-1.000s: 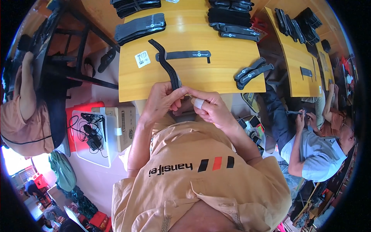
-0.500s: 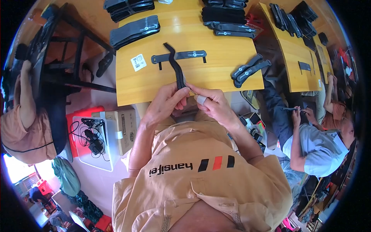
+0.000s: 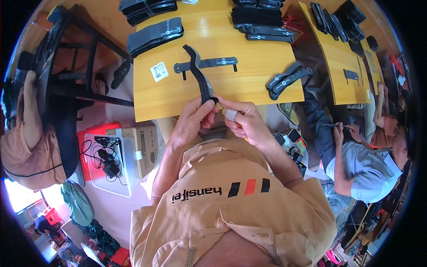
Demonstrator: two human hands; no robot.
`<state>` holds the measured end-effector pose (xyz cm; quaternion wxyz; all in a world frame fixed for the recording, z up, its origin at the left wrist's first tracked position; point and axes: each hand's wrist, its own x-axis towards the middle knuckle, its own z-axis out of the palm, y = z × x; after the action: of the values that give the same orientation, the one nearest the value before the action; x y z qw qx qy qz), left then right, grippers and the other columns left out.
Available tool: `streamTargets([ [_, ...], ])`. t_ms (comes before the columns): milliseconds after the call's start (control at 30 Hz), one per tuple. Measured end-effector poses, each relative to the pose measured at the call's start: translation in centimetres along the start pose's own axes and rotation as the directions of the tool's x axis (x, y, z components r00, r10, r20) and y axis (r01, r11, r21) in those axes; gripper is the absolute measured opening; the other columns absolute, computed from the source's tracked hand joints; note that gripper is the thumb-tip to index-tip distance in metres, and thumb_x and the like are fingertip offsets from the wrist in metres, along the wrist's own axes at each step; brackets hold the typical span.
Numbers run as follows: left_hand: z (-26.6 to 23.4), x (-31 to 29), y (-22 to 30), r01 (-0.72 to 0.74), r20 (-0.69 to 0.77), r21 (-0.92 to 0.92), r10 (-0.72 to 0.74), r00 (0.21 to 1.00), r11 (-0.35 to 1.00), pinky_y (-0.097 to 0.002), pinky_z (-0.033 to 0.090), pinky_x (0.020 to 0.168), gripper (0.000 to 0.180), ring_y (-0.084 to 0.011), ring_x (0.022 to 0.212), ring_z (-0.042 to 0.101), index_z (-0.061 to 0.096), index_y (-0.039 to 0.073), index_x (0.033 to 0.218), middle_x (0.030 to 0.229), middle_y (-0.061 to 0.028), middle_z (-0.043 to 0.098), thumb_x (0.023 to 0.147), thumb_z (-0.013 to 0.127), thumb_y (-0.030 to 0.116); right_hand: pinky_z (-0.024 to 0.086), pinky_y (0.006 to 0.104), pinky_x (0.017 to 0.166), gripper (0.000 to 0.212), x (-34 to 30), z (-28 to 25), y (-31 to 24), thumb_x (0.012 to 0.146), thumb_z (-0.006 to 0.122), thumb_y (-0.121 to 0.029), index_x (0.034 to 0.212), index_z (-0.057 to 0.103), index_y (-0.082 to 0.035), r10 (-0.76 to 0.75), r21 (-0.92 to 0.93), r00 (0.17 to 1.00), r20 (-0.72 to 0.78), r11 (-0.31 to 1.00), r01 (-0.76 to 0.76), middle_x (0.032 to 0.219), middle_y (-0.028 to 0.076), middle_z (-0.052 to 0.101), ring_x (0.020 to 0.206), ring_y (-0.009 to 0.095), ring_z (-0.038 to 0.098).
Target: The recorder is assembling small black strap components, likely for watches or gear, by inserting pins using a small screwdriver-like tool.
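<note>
My left hand [image 3: 192,116] is closed on the lower end of a black ribbed strap [image 3: 199,79], which rises in a wavy curve over the table. Close beside it, my right hand [image 3: 247,121] pinches a slim yellow-ended tool [image 3: 246,139], mostly hidden by the fingers. Its thin tip meets the strap's lower end, where a small black loop stands out. White tape wraps one right finger. Beyond the held strap, a flat grey strap [image 3: 224,62] lies crosswise on the table with two short black tabs. The held strap passes in front of it.
The wooden table [image 3: 249,91] bears a white label [image 3: 159,71], two grey straps [image 3: 289,81] at the right and strap stacks [image 3: 155,35] along the far side. A clear bin [image 3: 109,164] of cables stands left on the floor. A co-worker [image 3: 364,171] sits at the right.
The strap's free end has swung slightly left and away from me. A small black loop now shows between my hands, and the tool's yellow end shows below my right hand.
</note>
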<state>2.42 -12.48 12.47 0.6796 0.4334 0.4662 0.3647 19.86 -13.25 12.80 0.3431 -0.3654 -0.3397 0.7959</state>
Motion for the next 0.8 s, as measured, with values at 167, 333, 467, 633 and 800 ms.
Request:
streamTargets([
  [167,0.2,-0.4,0.1,0.001,-0.131,0.050,0.005,0.991,0.999,-0.0195,0.032,0.044,0.027,-0.0054,0.050,0.042,0.054,0.003,0.079,0.058,0.0017,0.047,0.090,0.045,0.026,0.025,0.0165,0.039,0.034,-0.2,0.5,-0.5,0.088,0.049,-0.012,0.121,0.052,-0.007,-0.166,-0.171,0.986,-0.034,0.973,0.158,0.054,-0.005,0.039,0.043,0.002,0.032],
  [333,1.0,-1.2,1.7,0.045,-0.088,0.171,-0.030,0.996,0.984,-0.0197,0.034,0.045,0.028,-0.0056,0.052,0.043,0.055,0.003,0.076,0.058,0.0014,0.047,0.089,0.045,0.026,0.044,0.0206,0.051,0.012,0.5,-0.7,-1.1,0.084,0.057,-0.010,0.087,0.053,0.001,-0.443,-0.721,0.889,0.115,0.579,0.382,0.065,0.002,0.053,0.060,0.008,0.055],
  [467,0.9,-1.5,1.6,0.066,0.098,0.131,-0.079,0.992,0.989,-0.0197,0.035,0.046,0.028,-0.0057,0.052,0.043,0.056,0.002,0.076,0.057,0.0015,0.047,0.089,0.047,0.025,0.047,0.0230,0.059,0.008,0.0,-0.9,-1.5,0.084,0.053,-0.006,0.081,0.052,0.001,-0.256,-0.466,0.941,0.221,0.820,0.333,0.069,0.006,0.056,0.068,0.008,0.058],
  [633,1.5,-1.2,0.9,0.126,0.102,-0.031,-0.122,0.987,0.992,-0.0196,0.034,0.046,0.030,-0.0050,0.051,0.043,0.057,0.002,0.075,0.057,0.0025,0.047,0.089,0.047,0.026,0.044,0.0213,0.058,0.011,-0.3,-0.8,-1.9,0.086,0.047,-0.006,0.080,0.052,0.002,-0.289,-0.525,0.919,0.269,0.756,0.392,0.069,0.003,0.056,0.064,0.007,0.055],
  [800,2.0,-1.2,1.0,0.023,0.159,0.127,-0.044,0.986,0.992,-0.0197,0.032,0.043,0.036,-0.0047,0.048,0.042,0.053,0.003,0.068,0.054,0.0020,0.046,0.091,0.047,0.031,0.037,0.0206,0.051,0.014,-0.6,-2.2,-0.6,0.086,0.048,-0.012,0.080,0.054,0.000,-0.103,-0.267,0.983,0.150,0.953,0.141,0.065,-0.001,0.052,0.058,0.006,0.045],
])
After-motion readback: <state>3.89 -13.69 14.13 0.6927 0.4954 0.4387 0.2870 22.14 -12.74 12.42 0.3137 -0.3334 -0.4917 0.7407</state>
